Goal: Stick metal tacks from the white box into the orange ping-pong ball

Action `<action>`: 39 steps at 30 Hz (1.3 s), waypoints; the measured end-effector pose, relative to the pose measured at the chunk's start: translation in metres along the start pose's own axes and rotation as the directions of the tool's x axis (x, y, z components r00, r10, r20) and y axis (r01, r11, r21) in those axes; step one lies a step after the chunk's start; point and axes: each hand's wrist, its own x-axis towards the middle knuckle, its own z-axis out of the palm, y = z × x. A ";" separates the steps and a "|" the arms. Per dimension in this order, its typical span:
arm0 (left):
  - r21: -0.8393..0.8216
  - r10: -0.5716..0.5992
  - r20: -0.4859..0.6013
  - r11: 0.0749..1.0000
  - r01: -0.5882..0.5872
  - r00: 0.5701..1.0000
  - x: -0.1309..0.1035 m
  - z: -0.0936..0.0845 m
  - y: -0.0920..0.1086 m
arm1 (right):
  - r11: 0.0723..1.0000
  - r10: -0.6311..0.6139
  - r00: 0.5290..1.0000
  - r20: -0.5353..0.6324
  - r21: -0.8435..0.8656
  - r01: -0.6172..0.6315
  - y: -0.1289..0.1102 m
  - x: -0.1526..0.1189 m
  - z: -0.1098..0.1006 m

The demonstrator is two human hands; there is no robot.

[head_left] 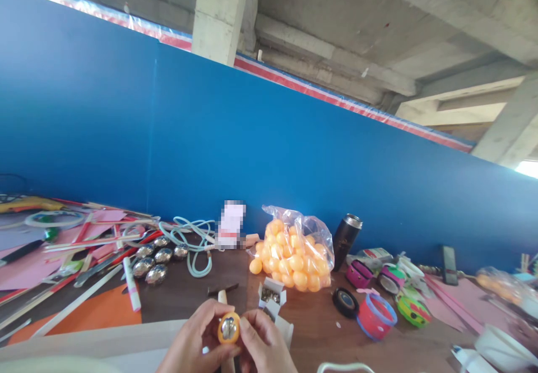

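Near the bottom centre, my left hand [202,339] pinches an orange ball [223,337] with a shiny silver dome set in its face. My right hand [263,342] touches the ball's right side with thumb and fingers, so both hands hold it. Below the ball, a hammer's pale handle [222,297] is partly hidden by my hands; its dark head lies just beyond. Small white boxes [273,291] with small metal pieces stand beyond my right hand. A clear bag of orange balls [294,255] rests farther back.
Silver domes [156,274], a marker [131,284] and a pale blue cable [199,272] lie left. A phone [231,224] leans at the blue partition [269,160]. Right are a black bottle [347,241], black tape [345,303], a red round container [376,316] and colourful cases [414,310].
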 end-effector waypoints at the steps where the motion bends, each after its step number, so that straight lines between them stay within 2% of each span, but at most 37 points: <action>1: 0.025 0.005 -0.005 1.000 -0.005 1.000 0.000 0.000 0.002 | 1.000 0.009 1.000 0.008 -0.004 -0.009 0.000 0.000 0.000; 9: 0.161 0.087 -0.019 0.983 -0.082 0.996 0.000 0.000 0.008 | 1.000 0.029 0.996 0.084 0.000 -0.029 0.003 0.002 -0.003; 22: 0.360 0.240 0.013 0.904 -0.229 0.971 -0.002 -0.004 -0.003 | 0.999 0.044 0.995 0.092 -0.010 -0.044 0.006 0.003 0.001; 27: 0.399 0.235 0.061 0.885 -0.240 0.970 -0.002 -0.006 0.000 | 0.999 0.032 0.993 0.111 -0.008 -0.031 0.004 0.002 0.002; 33: 0.423 0.267 0.035 0.869 -0.256 0.963 -0.002 -0.005 0.002 | 0.999 0.020 0.992 0.125 0.038 -0.025 0.003 0.001 0.003; 39: 0.410 0.284 0.022 0.872 -0.267 0.959 -0.004 -0.006 0.006 | 0.999 -0.022 0.998 0.061 -0.026 0.024 0.001 -0.001 0.009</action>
